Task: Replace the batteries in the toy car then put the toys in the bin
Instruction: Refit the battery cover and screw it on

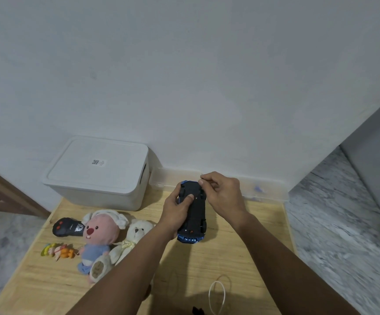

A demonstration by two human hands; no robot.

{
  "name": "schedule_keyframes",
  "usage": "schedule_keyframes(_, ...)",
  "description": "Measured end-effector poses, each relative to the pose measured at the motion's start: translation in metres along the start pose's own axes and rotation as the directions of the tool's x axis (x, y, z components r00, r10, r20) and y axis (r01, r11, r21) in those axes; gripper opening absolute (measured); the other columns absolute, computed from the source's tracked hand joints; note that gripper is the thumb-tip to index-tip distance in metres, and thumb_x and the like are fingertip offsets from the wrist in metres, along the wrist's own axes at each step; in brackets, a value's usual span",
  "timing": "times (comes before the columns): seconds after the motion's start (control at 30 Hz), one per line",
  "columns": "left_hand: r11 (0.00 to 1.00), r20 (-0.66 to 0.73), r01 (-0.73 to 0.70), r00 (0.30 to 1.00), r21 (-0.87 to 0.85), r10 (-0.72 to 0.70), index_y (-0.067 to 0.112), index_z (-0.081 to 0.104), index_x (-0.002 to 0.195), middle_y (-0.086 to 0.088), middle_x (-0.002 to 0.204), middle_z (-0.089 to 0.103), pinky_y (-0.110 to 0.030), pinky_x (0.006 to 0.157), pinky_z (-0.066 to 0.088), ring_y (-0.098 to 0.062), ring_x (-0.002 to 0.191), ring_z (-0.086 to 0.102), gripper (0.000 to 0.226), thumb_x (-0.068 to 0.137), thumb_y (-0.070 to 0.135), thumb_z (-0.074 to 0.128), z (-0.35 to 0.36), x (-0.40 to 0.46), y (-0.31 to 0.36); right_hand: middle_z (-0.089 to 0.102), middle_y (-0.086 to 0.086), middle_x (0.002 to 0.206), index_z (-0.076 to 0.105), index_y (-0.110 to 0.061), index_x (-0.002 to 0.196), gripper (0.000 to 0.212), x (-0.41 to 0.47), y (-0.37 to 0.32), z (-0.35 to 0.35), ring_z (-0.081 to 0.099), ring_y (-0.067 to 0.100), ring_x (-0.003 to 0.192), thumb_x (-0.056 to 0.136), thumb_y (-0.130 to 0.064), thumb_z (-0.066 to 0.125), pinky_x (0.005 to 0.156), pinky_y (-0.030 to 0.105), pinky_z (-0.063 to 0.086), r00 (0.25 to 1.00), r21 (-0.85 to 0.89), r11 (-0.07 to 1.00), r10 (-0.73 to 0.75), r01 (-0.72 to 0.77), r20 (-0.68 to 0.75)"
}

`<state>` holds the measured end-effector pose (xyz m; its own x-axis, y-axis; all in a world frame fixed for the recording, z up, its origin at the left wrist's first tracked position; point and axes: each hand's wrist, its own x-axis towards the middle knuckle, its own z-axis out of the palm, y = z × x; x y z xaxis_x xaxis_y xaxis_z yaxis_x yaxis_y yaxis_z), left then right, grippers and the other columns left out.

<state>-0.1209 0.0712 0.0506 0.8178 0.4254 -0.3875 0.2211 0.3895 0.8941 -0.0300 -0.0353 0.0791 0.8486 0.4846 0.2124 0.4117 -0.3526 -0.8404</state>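
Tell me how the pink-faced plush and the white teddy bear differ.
The pink-faced plush is larger and colourful, with a blue body; the white teddy bear is smaller and cream all over. The plush has a red nose; the bear wears a pale ribbon. Both lie side by side on the wooden table, untouched.

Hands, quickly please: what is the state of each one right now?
Left hand: grips the upside-down toy car, thumb on its underside.
Right hand: fingers curled at the car's far end; what they pinch cannot be told.
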Motion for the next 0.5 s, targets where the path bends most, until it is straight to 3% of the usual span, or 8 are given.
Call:
schedule_keyframes(0.13,1.000,-0.001,-0.016,1.000,0.020,0.016,0.045,0.061,0.101,-0.018,0.103,0.067,-0.042,0.065,0.061,-0.031,0.081,0.069,0.031,0.096,0.015,0.057,-0.001,0.001,-0.002,0.074,0.002,0.085,0.073,-0.011,0.107,0.019,0.003,0.000,-0.003,0.070,0.009,0.080,0.089,-0.014,0.067,0.078,0.031,0.059,0.999,-0.031,1.000,0.006,-0.005,0.034)
schedule_keyframes(0.23,0.998,-0.013,-0.029,0.999,0.050,0.030,0.040,0.062,0.108,-0.017,0.102,0.069,-0.039,0.065,0.060,-0.030,0.081,0.069,0.027,0.096,0.016,0.057,-0.003,0.004,-0.006,0.073,-0.001,0.077,0.076,-0.012,0.094,0.011,0.003,-0.003,-0.005,0.069,0.009,0.073,0.085,-0.018,0.071,0.073,0.031,0.058,0.999,-0.088,0.996,-0.027,0.030,0.035)
schedule_keyframes(0.33,0.995,-0.010,-0.052,0.999,0.084,0.053,0.033,0.061,0.117,-0.016,0.102,0.069,-0.041,0.068,0.060,-0.030,0.083,0.070,0.028,0.096,0.016,0.057,-0.004,0.007,-0.011,0.068,-0.003,0.067,0.071,-0.015,0.078,0.018,0.007,-0.009,-0.008,0.064,0.015,0.065,0.086,-0.031,0.068,0.063,0.030,0.052,0.994,-0.301,0.949,-0.073,0.094,0.078)
schedule_keyframes(0.4,0.993,-0.004,-0.062,0.998,0.096,0.063,0.031,0.061,0.118,-0.014,0.101,0.070,-0.039,0.067,0.060,-0.027,0.081,0.070,0.027,0.096,0.016,0.056,-0.004,0.007,-0.014,0.062,-0.001,0.062,0.061,-0.014,0.073,0.030,0.010,-0.013,-0.009,0.057,0.021,0.062,0.090,-0.038,0.060,0.059,0.032,0.047,0.986,-0.502,0.852,-0.092,0.150,0.139)
schedule_keyframes(0.5,0.992,-0.016,-0.064,0.998,0.110,0.067,0.030,0.061,0.120,-0.011,0.099,0.071,-0.032,0.063,0.058,-0.024,0.079,0.070,0.029,0.096,0.015,0.055,-0.003,0.009,-0.017,0.057,0.004,0.062,0.052,-0.012,0.070,0.037,0.014,-0.018,-0.011,0.051,0.027,0.063,0.095,-0.040,0.050,0.057,0.034,0.042,0.977,-0.630,0.756,-0.058,0.179,0.207)
